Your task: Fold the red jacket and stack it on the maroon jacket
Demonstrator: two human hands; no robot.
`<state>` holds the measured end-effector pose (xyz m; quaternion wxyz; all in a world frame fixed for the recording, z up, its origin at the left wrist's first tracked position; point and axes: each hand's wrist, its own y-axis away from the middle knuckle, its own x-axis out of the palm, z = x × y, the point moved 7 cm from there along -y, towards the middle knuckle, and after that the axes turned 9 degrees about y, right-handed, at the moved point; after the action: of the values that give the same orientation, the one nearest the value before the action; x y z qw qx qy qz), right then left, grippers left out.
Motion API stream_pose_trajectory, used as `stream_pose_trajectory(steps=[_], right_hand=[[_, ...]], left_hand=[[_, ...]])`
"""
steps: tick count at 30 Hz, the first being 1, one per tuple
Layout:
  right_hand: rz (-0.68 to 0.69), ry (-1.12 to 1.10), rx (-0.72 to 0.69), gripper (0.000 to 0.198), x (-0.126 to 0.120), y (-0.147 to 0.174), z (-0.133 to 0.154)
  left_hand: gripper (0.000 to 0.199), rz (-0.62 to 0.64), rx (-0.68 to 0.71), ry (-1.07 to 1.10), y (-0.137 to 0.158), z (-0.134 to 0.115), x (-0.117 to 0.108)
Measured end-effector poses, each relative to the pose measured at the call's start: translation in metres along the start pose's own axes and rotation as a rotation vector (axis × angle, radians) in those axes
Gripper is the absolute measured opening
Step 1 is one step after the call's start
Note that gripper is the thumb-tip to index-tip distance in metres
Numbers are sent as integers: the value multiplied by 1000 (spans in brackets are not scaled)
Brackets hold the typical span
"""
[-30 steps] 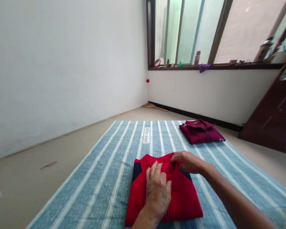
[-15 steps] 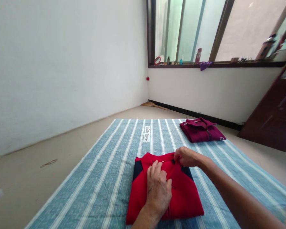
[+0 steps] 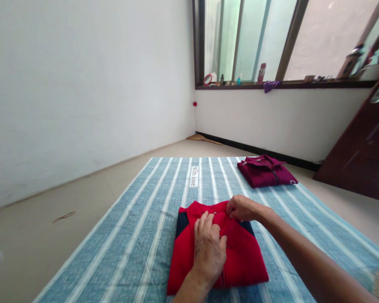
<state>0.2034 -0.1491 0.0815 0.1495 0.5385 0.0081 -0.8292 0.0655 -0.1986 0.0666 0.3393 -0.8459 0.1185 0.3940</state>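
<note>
A red jacket (image 3: 246,261) with dark navy shoulder patches lies folded into a rough square, collar at the far side. My left hand (image 3: 209,244) rests on its front near the zip, fingers stretched out over the cloth below the collar. At the collar's right side, my right hand (image 3: 242,208) pinches the edge of the fabric between thumb and fingers. Part of the collar and zip is hidden under my hands.
Blue-and-white striped cloth (image 3: 139,219) covers the table, with "With love" printed on it. A folded maroon jacket (image 3: 267,171) sits at the far right corner. Beyond are a windowsill (image 3: 290,85) holding bottles, a dark red door (image 3: 360,143) and a broom (image 3: 204,138) on the floor.
My right hand has shifted slightly left along the collar, still pinching it, and the collar's right side lies a little further in. My left hand stays in place on the jacket.
</note>
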Motion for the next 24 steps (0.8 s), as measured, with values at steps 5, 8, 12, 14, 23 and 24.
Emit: stream_pose_trajectory(steps=[5, 8, 12, 14, 23, 24], right_hand=[[-212, 76, 4, 19, -11, 18, 10], [-419, 91, 35, 21, -10, 41, 15], [-776, 83, 49, 14, 10, 74, 23], [-806, 77, 30, 17, 30, 79, 29], [-1005, 135, -26, 18, 57, 81, 45], [-1012, 139, -35, 18, 56, 82, 46]], left_hand=[[12, -14, -3, 5, -1, 0, -3], [23, -30, 5, 15, -1, 0, -6], [37, -69, 31, 37, 0, 1, -9], [44, -94, 49, 39, 2, 1, -9], [45, -175, 134, 1, 27, 6, -25], [44, -182, 144, -7, 30, 6, -28]])
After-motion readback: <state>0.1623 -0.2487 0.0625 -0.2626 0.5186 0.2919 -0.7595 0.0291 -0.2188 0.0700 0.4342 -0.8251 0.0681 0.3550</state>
